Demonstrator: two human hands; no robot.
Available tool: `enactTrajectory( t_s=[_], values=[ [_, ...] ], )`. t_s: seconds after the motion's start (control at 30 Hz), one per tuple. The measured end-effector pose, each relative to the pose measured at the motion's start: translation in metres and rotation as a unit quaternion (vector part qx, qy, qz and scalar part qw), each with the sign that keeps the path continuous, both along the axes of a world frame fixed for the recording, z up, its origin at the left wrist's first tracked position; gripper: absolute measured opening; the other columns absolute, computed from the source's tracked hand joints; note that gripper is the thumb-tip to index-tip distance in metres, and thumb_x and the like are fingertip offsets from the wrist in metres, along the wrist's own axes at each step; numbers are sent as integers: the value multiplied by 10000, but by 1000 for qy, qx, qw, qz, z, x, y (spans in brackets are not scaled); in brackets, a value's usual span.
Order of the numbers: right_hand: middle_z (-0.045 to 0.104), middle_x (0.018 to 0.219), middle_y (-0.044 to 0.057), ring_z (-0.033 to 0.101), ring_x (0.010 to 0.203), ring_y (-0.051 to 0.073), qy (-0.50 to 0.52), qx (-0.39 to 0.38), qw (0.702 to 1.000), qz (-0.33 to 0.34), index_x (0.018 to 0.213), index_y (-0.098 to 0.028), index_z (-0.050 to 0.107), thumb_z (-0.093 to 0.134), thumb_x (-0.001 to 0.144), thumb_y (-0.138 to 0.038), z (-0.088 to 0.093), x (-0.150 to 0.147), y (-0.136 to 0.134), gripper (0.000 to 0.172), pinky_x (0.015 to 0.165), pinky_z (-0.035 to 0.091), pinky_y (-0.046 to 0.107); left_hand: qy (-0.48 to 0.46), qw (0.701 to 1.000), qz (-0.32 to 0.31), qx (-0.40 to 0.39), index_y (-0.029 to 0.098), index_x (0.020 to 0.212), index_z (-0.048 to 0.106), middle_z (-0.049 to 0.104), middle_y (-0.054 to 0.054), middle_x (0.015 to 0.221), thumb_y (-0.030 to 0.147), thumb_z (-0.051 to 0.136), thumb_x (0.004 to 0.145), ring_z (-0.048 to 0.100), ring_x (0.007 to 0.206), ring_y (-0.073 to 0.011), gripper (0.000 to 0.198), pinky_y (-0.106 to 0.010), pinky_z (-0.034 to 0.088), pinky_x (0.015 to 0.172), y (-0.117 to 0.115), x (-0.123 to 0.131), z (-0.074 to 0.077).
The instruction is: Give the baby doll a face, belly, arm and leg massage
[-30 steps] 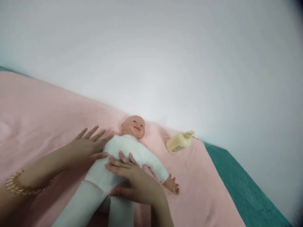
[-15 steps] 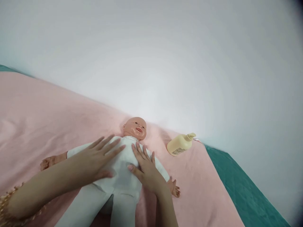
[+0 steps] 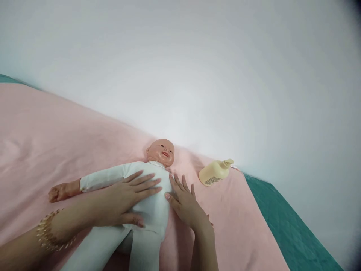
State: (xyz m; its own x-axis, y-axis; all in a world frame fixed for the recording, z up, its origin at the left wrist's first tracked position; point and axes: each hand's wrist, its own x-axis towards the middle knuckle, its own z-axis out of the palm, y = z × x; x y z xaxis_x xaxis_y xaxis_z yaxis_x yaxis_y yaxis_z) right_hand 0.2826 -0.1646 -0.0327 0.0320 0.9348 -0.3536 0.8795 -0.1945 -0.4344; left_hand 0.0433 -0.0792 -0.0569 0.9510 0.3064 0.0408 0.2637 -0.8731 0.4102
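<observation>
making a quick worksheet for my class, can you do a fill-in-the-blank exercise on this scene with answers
The doll lies directly on a ____ cloth.
A beaded bracelet circles the ____ wrist.
The hand nearer the bottle is the ____ one.

Missing words: pink; left; right.

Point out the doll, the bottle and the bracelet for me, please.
Doll [image 3: 153,210]: head view, on the white torso.
Bottle [image 3: 214,172]: head view, on the pale yellow body.
Bracelet [image 3: 43,232]: head view, on the beads.
</observation>
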Motion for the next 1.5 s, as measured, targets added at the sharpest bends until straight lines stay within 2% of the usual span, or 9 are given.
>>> enactTrajectory(
  t_s=[0.2, 0.33, 0.47, 0.63, 0.77, 0.87, 0.97, 1.17, 1.5],
  values=[
    [7, 1663, -73, -128, 1536, 174, 1, 8, 1000, 29, 1594, -289, 75, 316, 1008, -575, 14, -7, -5, 695, 1251, -65, 500, -18, 995, 82, 60, 264, 1595, 0, 112, -76, 1645, 777, 384, 906, 80, 1526, -331, 942, -564, 95, 1224, 15, -5, -24],
    [87, 1658, -16, -29, 1550, 216, 94, 28, 988, 123, 1587, -247, 145, 390, 1007, -566, 29, -27, -12, 706, 1259, -18, 523, 11, 989, 136, 61, 237, 1588, -41, 99, -108, 1643, 825, 378, 871, 96, 1519, -366, 1018, -593, 119, 1209, 23, -17, -31],
    [257, 1614, -38, 150, 1535, 267, 198, 28, 951, 236, 1547, -327, 291, 605, 923, -549, 27, -52, -21, 733, 1262, 0, 517, 51, 987, 146, 53, 221, 1600, 52, 119, -117, 1636, 670, 552, 889, 95, 1517, -370, 978, -573, 146, 1215, 29, -33, -27],
    [410, 1535, -37, 356, 1462, 282, 181, 111, 936, 281, 1517, -408, 338, 776, 807, -469, 7, -67, -23, 836, 1260, 171, 495, 140, 971, 196, 9, 191, 1600, 150, 110, -133, 1636, 508, 691, 783, 84, 1509, -399, 1030, -621, 160, 1198, 25, -36, -6],
    [285, 1597, -1, 203, 1521, 270, 139, 93, 956, 240, 1545, -302, 305, 626, 923, -509, 10, -64, -12, 730, 1263, 53, 521, 179, 965, 190, -16, 175, 1597, 65, -8, -128, 1636, 671, 738, 696, -29, 1513, -384, 1229, -603, 83, 1213, 23, -32, 4],
    [46, 1648, -37, -36, 1547, 222, 72, 15, 982, 173, 1581, -272, 162, 439, 995, -548, 15, -58, -2, 705, 1227, -100, 560, 167, 970, 175, -23, 179, 1592, 35, -35, -127, 1634, 784, 708, 659, -58, 1513, -376, 1300, -593, 43, 1218, 26, -32, 3],
    [-75, 1646, -65, -139, 1533, 167, 42, -9, 994, 99, 1586, -264, 4, 404, 985, -582, 14, -49, 2, 789, 1229, -117, 517, 146, 975, 168, -28, 196, 1592, 43, -17, -134, 1635, 812, 703, 637, -45, 1509, -396, 1315, -615, 48, 1210, 28, -34, 0],
    [-58, 1655, 68, -74, 1550, 194, -29, -46, 999, -1, 1573, -65, -14, 350, 966, -649, 9, -41, -1, 918, 1230, -109, 494, 182, 966, 181, -21, 191, 1584, 27, -28, -146, 1625, 758, 750, 644, -45, 1506, -404, 1315, -627, 53, 1201, 21, -29, 7],
    [0, 1662, 66, -14, 1558, 205, -21, -33, 999, -36, 1580, -69, 31, 295, 969, -663, 16, -31, -18, 892, 1221, -111, 539, 193, 962, 194, -23, 115, 1593, 75, 7, -210, 1607, 608, 776, 734, 18, 1511, -383, 1214, -553, 113, 1216, 12, -20, 24]
  ],
)
